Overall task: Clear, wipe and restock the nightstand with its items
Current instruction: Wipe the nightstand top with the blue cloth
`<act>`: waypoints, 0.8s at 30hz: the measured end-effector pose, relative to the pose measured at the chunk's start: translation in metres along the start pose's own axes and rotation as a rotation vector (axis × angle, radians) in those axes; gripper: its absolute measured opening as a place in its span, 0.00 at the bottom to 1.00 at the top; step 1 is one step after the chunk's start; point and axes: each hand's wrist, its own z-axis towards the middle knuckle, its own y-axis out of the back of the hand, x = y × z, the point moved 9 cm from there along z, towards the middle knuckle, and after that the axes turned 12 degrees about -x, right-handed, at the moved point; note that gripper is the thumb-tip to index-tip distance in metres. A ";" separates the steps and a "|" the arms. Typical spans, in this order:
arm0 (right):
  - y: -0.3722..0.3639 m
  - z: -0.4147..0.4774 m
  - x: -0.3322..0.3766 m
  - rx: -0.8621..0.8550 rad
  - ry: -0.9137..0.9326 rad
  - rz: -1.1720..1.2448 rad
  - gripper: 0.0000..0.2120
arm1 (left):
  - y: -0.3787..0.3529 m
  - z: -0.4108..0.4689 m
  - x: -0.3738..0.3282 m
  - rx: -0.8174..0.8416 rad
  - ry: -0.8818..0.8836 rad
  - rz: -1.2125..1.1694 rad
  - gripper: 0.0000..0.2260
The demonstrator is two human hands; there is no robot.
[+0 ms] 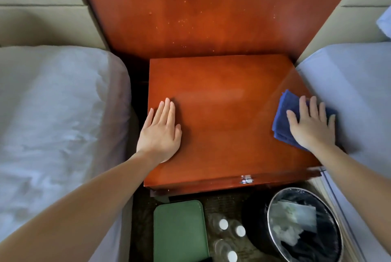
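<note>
The reddish wooden nightstand (224,113) fills the centre, its glossy top bare. My left hand (160,132) lies flat on the top near the left edge, fingers together, holding nothing. My right hand (313,122) presses flat on a folded blue cloth (281,113) at the right edge of the top, fingers spread. On the floor in front stand a green tray (179,232) and three clear bottles with white caps (228,234).
A bed with white sheets (53,113) flanks the left side and another bed (355,92) the right. A round bin with a plastic liner (304,225) sits on the floor at lower right. A wooden wall panel (211,8) rises behind the nightstand.
</note>
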 end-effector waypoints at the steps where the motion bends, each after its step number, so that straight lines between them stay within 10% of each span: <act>1: 0.000 0.003 0.014 0.006 -0.096 0.029 0.33 | 0.000 0.000 0.000 -0.007 -0.003 0.003 0.31; 7: 0.007 -0.087 0.218 -0.004 0.545 0.152 0.34 | -0.002 0.001 0.002 -0.012 -0.019 0.014 0.34; 10: 0.013 -0.108 0.197 0.023 0.876 0.153 0.32 | -0.002 0.001 0.003 -0.010 -0.017 -0.002 0.33; 16: -0.006 0.025 0.034 0.000 0.332 -0.012 0.31 | -0.001 0.000 0.002 -0.027 0.000 -0.011 0.32; 24: -0.022 0.098 0.145 0.080 0.026 0.066 0.32 | 0.003 0.002 0.000 -0.049 0.002 -0.033 0.31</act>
